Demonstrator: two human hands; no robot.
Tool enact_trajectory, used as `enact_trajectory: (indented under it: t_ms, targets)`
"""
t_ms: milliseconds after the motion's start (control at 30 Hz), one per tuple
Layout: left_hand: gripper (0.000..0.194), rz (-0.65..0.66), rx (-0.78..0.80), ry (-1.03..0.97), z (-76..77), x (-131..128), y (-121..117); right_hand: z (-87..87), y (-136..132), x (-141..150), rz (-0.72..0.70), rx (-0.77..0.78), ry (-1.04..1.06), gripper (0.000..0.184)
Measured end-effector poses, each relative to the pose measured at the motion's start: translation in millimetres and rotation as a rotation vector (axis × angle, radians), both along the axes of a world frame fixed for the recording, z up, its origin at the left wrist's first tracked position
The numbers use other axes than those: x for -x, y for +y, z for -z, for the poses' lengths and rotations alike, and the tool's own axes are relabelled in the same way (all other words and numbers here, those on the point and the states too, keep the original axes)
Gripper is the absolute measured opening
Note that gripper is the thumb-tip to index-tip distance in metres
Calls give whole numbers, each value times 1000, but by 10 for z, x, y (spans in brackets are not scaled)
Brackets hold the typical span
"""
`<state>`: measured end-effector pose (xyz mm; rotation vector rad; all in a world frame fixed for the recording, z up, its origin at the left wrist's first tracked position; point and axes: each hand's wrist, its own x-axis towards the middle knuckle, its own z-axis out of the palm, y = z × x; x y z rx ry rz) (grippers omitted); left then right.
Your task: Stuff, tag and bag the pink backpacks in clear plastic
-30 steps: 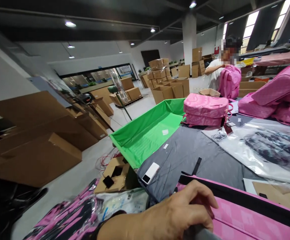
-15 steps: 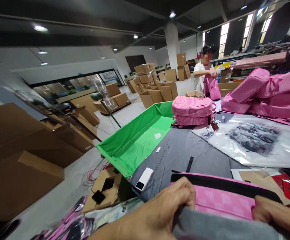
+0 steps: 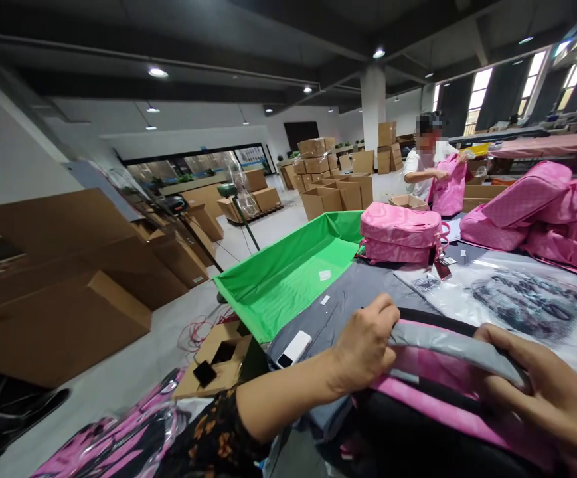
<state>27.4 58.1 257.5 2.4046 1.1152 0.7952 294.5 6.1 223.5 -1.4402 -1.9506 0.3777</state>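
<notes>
On the near side of the counter [image 3: 350,292], the bag [image 3: 442,407] has shifted since the earlier frame, now showing me black with pink trim. I see the left hand [image 3: 368,345] reach in from the lower left, wrist bent, and the right hand [image 3: 527,372] from the right; both sets of fingers are closed on the bag's grey band [image 3: 447,342], one at each end. The bag's bottom is cut off; I can't make out its dark parts.
</notes>
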Motion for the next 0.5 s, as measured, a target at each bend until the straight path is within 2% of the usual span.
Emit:
enact_trajectory:
  t_ms: [67, 100, 167, 233, 300, 333, 433, 500]
  targets:
    - [34, -22, -19, 27, -21, -37, 82, -39, -7, -52, -7, 84, 113, 69]
    - [33, 5, 0, 23, -50, -46, 127, -73, -2, -71, -21, 116, 173, 71]
    - [33, 135, 90, 29, -137, -40, 209, -152, 20, -83, -69, 149, 272, 55]
    - [40, 314, 194, 61, -236, -8, 261, -206, 50, -75, -102, 127, 296, 40]
    - [51, 453, 255, 69, -296, 34, 271, -202, 83, -81, -86, 65, 261, 35]
    - [52, 482, 265, 50, -299, 54, 260, -177, 100, -101, -77, 43, 233, 34]
    - [40, 425, 261, -68, -198, 90, 172, -60, 133, -237, -87, 94, 189, 37]
    - [28, 320, 199, -125, -80, 81, 80, 9, 114, -352, -113, 181, 203, 57]
